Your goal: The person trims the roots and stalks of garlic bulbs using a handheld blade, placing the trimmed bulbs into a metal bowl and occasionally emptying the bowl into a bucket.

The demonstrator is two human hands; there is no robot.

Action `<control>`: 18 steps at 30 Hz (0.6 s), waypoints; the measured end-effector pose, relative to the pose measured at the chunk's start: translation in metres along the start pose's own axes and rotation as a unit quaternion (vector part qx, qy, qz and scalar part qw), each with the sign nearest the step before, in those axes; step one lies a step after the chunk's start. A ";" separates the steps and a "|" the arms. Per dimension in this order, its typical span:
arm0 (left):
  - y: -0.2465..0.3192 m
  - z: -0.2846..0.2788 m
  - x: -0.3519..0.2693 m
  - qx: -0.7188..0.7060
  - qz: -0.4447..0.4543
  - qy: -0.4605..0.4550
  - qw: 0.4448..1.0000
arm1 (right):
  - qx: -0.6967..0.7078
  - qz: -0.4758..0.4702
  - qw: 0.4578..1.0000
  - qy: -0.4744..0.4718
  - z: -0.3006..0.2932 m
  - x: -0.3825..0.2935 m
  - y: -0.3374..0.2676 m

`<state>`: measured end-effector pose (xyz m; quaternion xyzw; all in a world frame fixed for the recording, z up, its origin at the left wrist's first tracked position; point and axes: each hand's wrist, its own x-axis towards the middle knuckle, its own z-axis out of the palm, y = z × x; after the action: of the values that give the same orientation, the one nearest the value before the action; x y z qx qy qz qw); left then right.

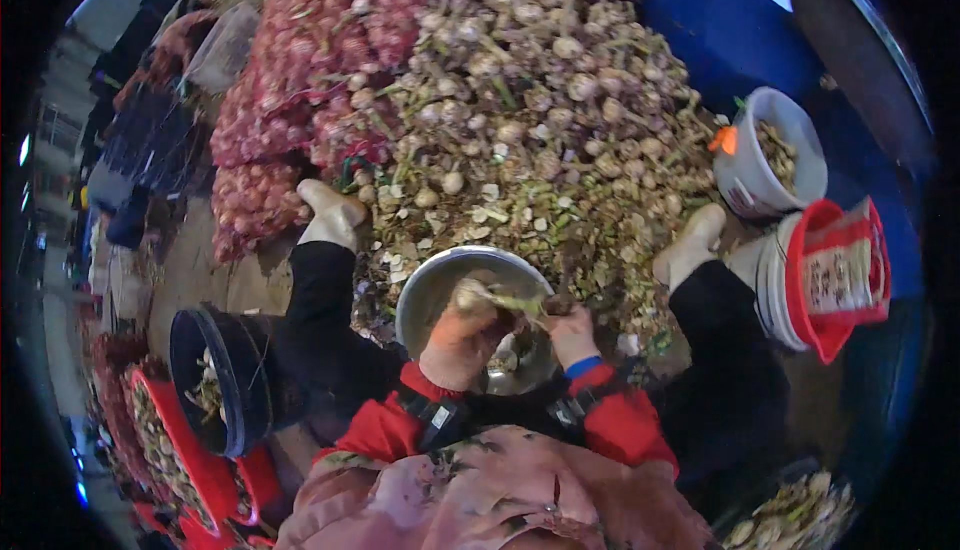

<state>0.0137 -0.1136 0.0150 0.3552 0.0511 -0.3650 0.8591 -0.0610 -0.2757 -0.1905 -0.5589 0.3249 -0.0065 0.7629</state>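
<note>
My left hand [461, 336], in an orange and pale work glove, is closed on a garlic bulb [469, 295] above a metal bowl [411, 291]. The bulb's green stalk [519, 304] points right, towards my right hand [570, 332]. That hand's fingers are closed at the stalk's far end, around something dark that is too blurred to name. A few pale garlic bulbs [504, 358] lie in the bowl, partly hidden by my left hand. Beyond the bowl spreads a large heap of garlic with stalks [540, 84], with cut stalks and root trimmings [510, 227] nearest the bowl.
Red mesh sacks of garlic [300, 77] are stacked at the upper left. A black bucket [232, 385] stands at the left beside a red basket [187, 445]. On the right are a white bucket [735, 167] and stacked buckets with a red one [806, 295]. My boots flank the heap.
</note>
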 end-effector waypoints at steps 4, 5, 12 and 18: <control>0.039 -0.092 0.019 0.550 -0.016 0.062 0.833 | -0.045 0.038 0.998 0.012 0.025 -0.027 -0.077; 0.060 -0.070 0.036 0.647 -0.034 0.119 0.752 | -0.034 -0.020 0.999 0.031 0.013 -0.025 -0.071; 0.128 -0.184 0.188 0.976 0.021 0.026 0.215 | -0.039 0.038 0.998 0.035 0.036 -0.024 -0.099; 0.121 -0.251 0.252 0.939 -0.081 0.108 0.317 | -0.004 0.036 0.997 0.062 0.046 -0.017 -0.108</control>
<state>0.3210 -0.0417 -0.1898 0.9544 -0.2046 -0.1951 -0.0961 -0.0133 -0.2704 -0.0820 -0.5483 0.3917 -0.0129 0.7388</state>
